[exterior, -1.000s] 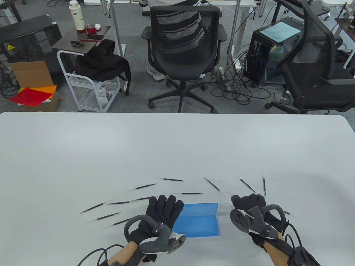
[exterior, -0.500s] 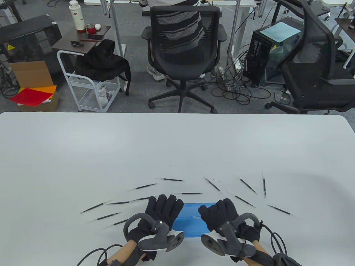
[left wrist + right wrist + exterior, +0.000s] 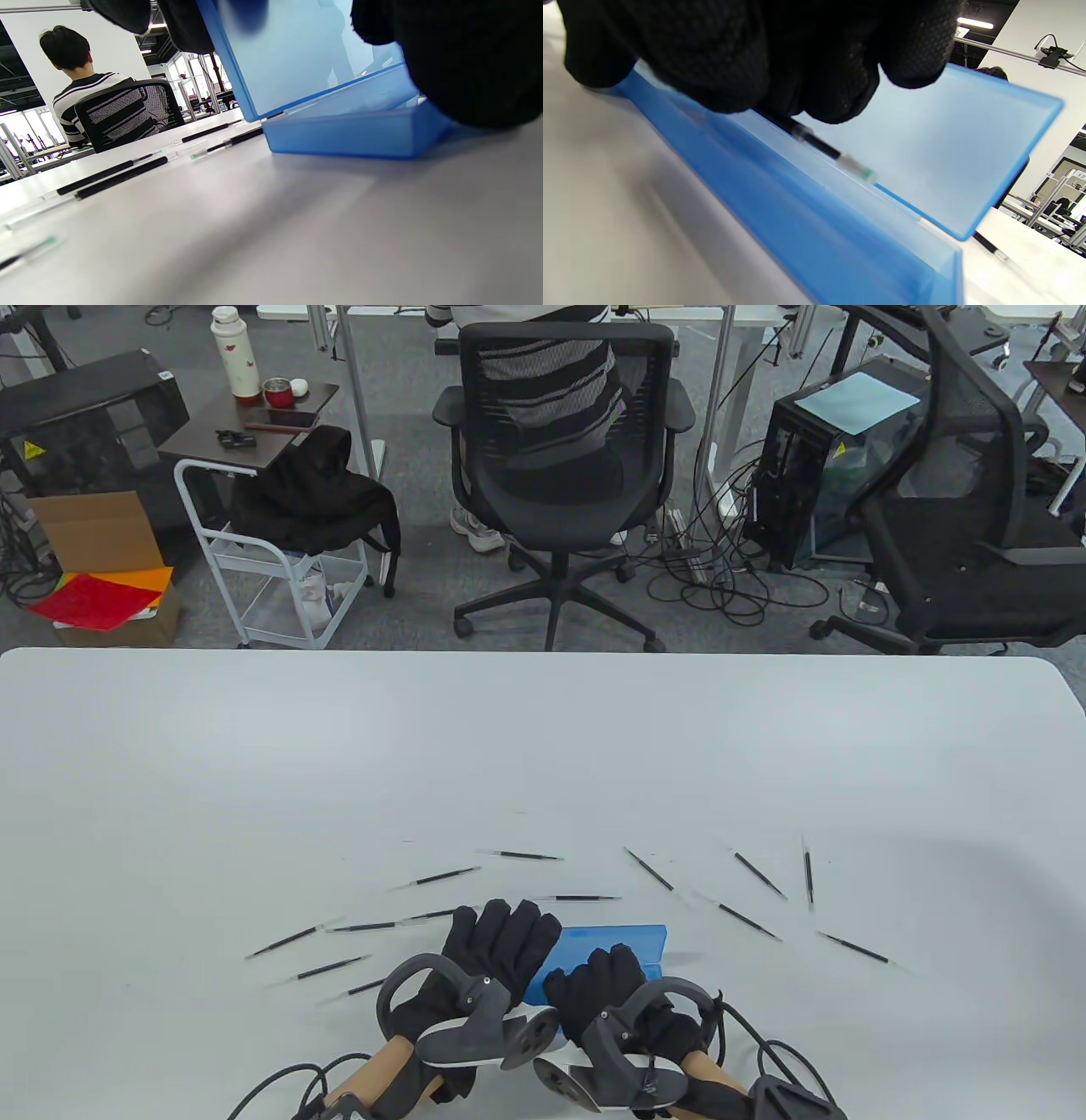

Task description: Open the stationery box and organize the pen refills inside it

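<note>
The blue translucent stationery box (image 3: 632,940) lies open near the table's front edge, its lid (image 3: 297,55) standing up over the base (image 3: 348,135). My left hand (image 3: 505,942) rests with straight fingers (image 3: 186,25) against the lid's left end. My right hand (image 3: 594,984) hovers over the box and covers most of it. Its fingertips (image 3: 814,63) pinch a black pen refill (image 3: 835,159) just above the base wall (image 3: 797,228), in front of the lid (image 3: 946,161). Whether refills lie inside is hidden.
Several loose refills lie in an arc beyond the box: some on the left (image 3: 293,937), one behind (image 3: 530,856), others to the right (image 3: 759,874) (image 3: 853,948). Office chairs, a cart and a seated person (image 3: 72,84) are past the far table edge (image 3: 543,651).
My right hand has come from the refills right of the box leftward and toward me, ending over the open box. The left hand has stayed on the lid.
</note>
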Demonstrator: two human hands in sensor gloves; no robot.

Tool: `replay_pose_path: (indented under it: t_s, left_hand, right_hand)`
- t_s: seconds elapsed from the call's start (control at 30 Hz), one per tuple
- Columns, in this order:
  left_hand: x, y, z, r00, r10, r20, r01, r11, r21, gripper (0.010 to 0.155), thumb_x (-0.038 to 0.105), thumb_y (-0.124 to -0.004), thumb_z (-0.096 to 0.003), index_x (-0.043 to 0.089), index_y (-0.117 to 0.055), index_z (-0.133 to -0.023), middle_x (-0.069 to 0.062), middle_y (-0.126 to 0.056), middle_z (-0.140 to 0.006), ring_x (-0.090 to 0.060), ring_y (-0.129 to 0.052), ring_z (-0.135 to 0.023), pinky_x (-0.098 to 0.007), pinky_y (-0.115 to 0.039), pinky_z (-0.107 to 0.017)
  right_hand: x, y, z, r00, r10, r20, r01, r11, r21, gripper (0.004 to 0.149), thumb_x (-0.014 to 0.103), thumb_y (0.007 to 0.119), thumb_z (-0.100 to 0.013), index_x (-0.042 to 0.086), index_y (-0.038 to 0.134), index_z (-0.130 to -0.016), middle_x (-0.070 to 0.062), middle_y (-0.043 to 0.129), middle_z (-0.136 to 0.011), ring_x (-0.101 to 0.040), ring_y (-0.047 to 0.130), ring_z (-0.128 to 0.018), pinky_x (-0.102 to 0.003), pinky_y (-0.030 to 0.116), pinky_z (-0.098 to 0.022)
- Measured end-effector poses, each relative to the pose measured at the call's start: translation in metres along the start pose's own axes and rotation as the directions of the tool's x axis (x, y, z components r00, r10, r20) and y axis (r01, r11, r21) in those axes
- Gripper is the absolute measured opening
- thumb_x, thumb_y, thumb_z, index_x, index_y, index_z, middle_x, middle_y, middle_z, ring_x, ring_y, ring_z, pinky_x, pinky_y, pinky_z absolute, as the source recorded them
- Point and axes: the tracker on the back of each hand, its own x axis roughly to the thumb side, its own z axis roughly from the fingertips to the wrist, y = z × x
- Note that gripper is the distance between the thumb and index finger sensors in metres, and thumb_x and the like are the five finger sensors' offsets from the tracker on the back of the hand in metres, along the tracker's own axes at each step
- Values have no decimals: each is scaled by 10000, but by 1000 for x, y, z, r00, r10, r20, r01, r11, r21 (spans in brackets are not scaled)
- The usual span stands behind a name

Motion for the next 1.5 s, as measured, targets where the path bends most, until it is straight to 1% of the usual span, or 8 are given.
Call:
replay_pose_path:
  t_s: [0.43, 0.53, 0.67, 0.77, 0.9, 1.07, 1.27, 1.5]
  left_hand:
    - [-1, -1, -1, 1000, 0, 2, 0, 1000, 2, 1249, 688, -790, -318, 110, -68, -1157, -201, -213, -1263, -505, -452, -1142, -694, -463, -786]
    - [-1, -1, -1, 1000, 1, 2, -1, 1000, 2, 1248, 687, -790, -320, 110, -68, -1157, -202, -211, -1263, -506, -454, -1141, -694, -463, -786]
    - [-1, -1, -1, 1000, 1, 2, -1, 1000, 2, 1248, 687, -790, -319, 110, -67, -1157, -202, -211, -1263, -505, -452, -1142, -693, -463, -786]
    - [-1, -1, 0, 1000, 4, 3, -4, 1000, 0, 1247, 688, -789, -320, 111, -65, -1156, -202, -209, -1262, -503, -450, -1143, -694, -462, -787]
    - [-2, -1, -1, 1000, 6, 3, -6, 1000, -1, 1250, 688, -790, -319, 110, -64, -1156, -203, -208, -1262, -506, -448, -1142, -695, -461, -787]
    - [-2, -1, -1, 1000, 6, 4, -6, 1000, -1, 1250, 687, -790, -319, 109, -65, -1157, -203, -209, -1262, -505, -449, -1142, -694, -462, -786]
    - [-2, -1, -1, 1000, 5, 4, -5, 1000, -1, 1247, 688, -789, -320, 112, -64, -1156, -200, -209, -1263, -504, -449, -1143, -693, -464, -786]
    - [-2, -1, -1, 1000, 4, 3, -4, 1000, -1, 1247, 688, -788, -320, 111, -64, -1156, -201, -208, -1262, -505, -448, -1141, -693, -464, -787]
  right_hand:
    - [-1, 8, -2, 999, 41, -13, -41, 999, -15, 642, 324, 921, -393, 205, 736, -996, 4, 1009, -774, -276, 989, -718, -550, 776, -657]
    - [-2, 4, 1, 999, 31, -11, -31, 999, -28, 632, 322, 922, -392, 208, 745, -988, 8, 1015, -763, -270, 994, -709, -548, 779, -654]
    - [-10, -11, 9, 1000, -2, -18, 1, 998, -61, 619, 317, 922, -392, 212, 758, -979, 16, 1021, -748, -266, 1002, -697, -544, 785, -651]
    - [-23, -27, 15, 997, -55, -46, 50, 995, -91, 612, 310, 923, -392, 212, 765, -975, 12, 1026, -741, -268, 1004, -693, -547, 785, -649]
    - [-54, -48, 23, 990, -65, -128, 47, 989, -139, 607, 305, 921, -398, 213, 763, -977, 12, 1026, -742, -268, 1003, -696, -548, 784, -651]
    - [-91, -56, 27, 972, -72, -225, 39, 988, -147, 603, 300, 922, -398, 214, 768, -975, 10, 1028, -742, -272, 1004, -695, -549, 784, -651]
    - [-132, -40, 25, 938, -68, -339, 43, 996, -80, 604, 298, 923, -398, 210, 768, -975, 8, 1029, -741, -271, 1006, -694, -549, 785, -650]
    - [-163, 7, 18, 899, -60, -433, 89, 995, 47, 610, 300, 924, -397, 209, 765, -978, 10, 1028, -745, -272, 1005, -699, -550, 784, -651]
